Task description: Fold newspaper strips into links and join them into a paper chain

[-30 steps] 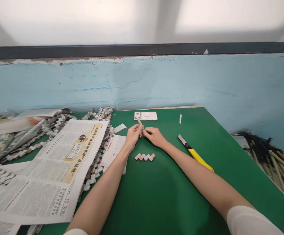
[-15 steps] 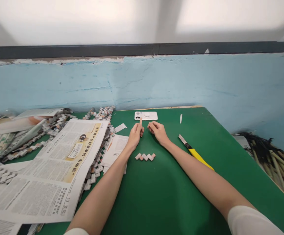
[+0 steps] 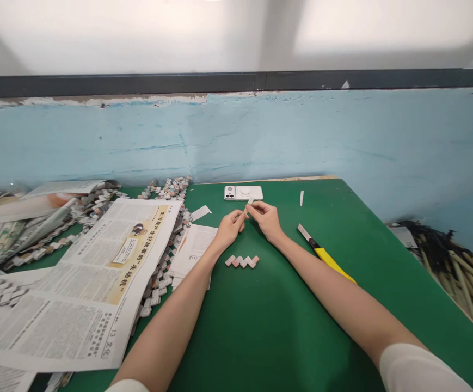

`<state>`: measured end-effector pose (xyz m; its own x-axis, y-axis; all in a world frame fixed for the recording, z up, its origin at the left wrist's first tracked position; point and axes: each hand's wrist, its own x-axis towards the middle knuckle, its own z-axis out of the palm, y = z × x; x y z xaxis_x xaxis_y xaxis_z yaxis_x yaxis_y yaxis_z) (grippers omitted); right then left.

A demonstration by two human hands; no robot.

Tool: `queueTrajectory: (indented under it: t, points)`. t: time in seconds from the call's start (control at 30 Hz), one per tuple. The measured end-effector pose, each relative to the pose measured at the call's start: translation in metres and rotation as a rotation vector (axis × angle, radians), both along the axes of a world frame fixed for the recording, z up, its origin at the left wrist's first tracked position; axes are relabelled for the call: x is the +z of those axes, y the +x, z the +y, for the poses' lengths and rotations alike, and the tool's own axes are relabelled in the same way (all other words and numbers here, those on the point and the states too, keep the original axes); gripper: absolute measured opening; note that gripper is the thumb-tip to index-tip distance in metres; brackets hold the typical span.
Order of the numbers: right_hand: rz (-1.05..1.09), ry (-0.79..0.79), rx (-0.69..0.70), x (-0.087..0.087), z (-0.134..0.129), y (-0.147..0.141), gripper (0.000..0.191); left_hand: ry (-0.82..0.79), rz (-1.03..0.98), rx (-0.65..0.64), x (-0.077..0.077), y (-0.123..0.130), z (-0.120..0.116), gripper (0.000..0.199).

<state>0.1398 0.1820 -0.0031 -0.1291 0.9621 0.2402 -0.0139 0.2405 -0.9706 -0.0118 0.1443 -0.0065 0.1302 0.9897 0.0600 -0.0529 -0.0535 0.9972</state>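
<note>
Between my two hands is a narrow folded paper strip (image 3: pixel 251 201), its pale end tilted up to the right. My left hand (image 3: pixel 230 227) pinches the lower part of it. The fingertips of my right hand (image 3: pixel 264 218) close on its upper end. Just behind them a white phone (image 3: pixel 244 193) lies back side up on the table. Nearer to me, below the hands, rests a short zigzag chain of folded paper (image 3: pixel 241 262).
Newspaper sheets (image 3: pixel 97 283) cover the left side, over long folded-paper chains (image 3: pixel 154 288). A yellow utility knife (image 3: pixel 330 261) with its blade out lies right of my right arm. One loose paper strip (image 3: pixel 301 197) sits farther back on the green table (image 3: pixel 260 337).
My right hand has closed on the strip's upper end. The strip, upright in my left hand before, now leans to the right, and my left hand has shifted slightly rightward.
</note>
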Motion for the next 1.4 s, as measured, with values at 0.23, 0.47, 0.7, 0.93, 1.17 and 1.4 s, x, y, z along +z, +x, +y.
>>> queueTrajectory:
  t: [0.23, 0.47, 0.7, 0.93, 1.17, 1.4]
  points:
    - [-0.027, 0.056, -0.11, -0.005, 0.0, 0.0, 0.037, -0.026, -0.01, 0.008, -0.004, 0.001, 0.003, 0.046]
    - [-0.174, 0.264, -0.157, -0.001, -0.008, 0.0, 0.023, -0.054, -0.065, 0.011, -0.009, -0.002, 0.007, 0.049]
    - [-0.278, 0.306, -0.096, 0.007, -0.016, -0.002, 0.031, -0.096, -0.15, 0.012, -0.006, -0.006, 0.006, 0.054]
    - [-0.245, 0.249, -0.079, 0.002, -0.008, -0.002, 0.029, -0.093, -0.143, -0.014, -0.009, -0.005, 0.006, 0.057]
    - [-0.155, 0.081, 0.013, -0.004, -0.004, 0.0, 0.035, -0.072, -0.099, -0.011, -0.01, -0.003, 0.007, 0.055]
    - [-0.044, -0.009, 0.063, -0.004, 0.0, 0.0, 0.037, -0.056, -0.054, 0.002, -0.005, -0.002, 0.003, 0.048]
